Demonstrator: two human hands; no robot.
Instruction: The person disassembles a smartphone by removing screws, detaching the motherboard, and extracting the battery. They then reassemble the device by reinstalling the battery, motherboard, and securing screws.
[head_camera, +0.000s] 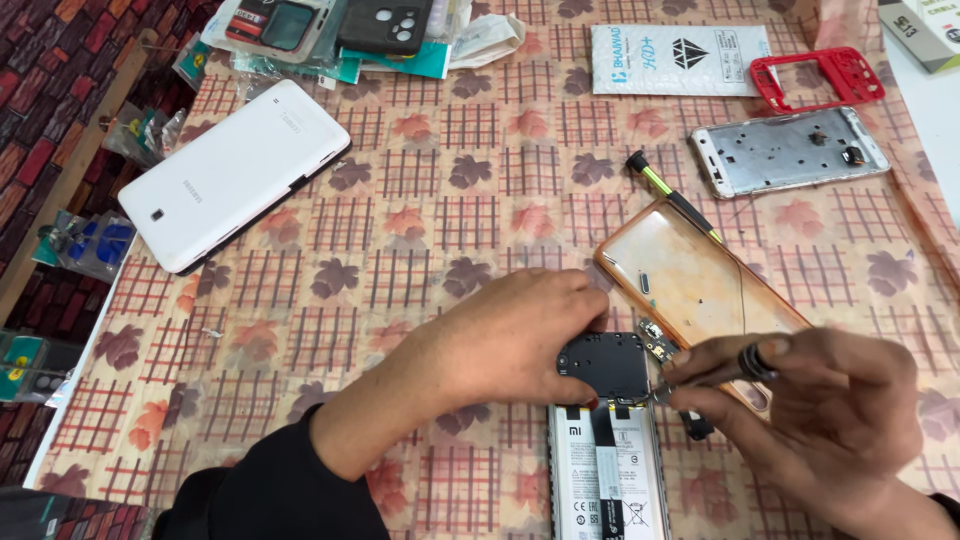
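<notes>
Head view, looking straight down at a table covered in a checked cloth (420, 200) with leaf prints. The opened phone (607, 470) lies face down at the bottom middle of the shot, back cover off, so you can see the white battery with a flat ribbon running over it, and a black plate (603, 365) sitting across its top end.

Left hand (510, 340) comes in from the lower left in a dark sleeve. It's lying flat-ish on the cloth with the fingers curled, fingertips (590, 310) pressing on the upper edge and left side of that black plate, basically pinning the phone in place. It isn't gripping anything, just bearing down.

Right hand (830, 410) is at the lower right, fingers pinched shut around a small screwdriver (735, 368) with a dark knurled handle. The tip end points left and sits right at the top right corner of the phone, just beside the black plate. Can't make out the exact spot the tip touches, the fingers hide it.

Just behind the hands, the phone's orange-rimmed back cover (690, 275) lies inside-up, with a green and black tool (672, 200) resting beside its top edge. Farther off: a white tablet (235, 170) at the upper left, a bare metal phone frame (790, 150) and a red frame (818, 78) at the upper right.
</notes>
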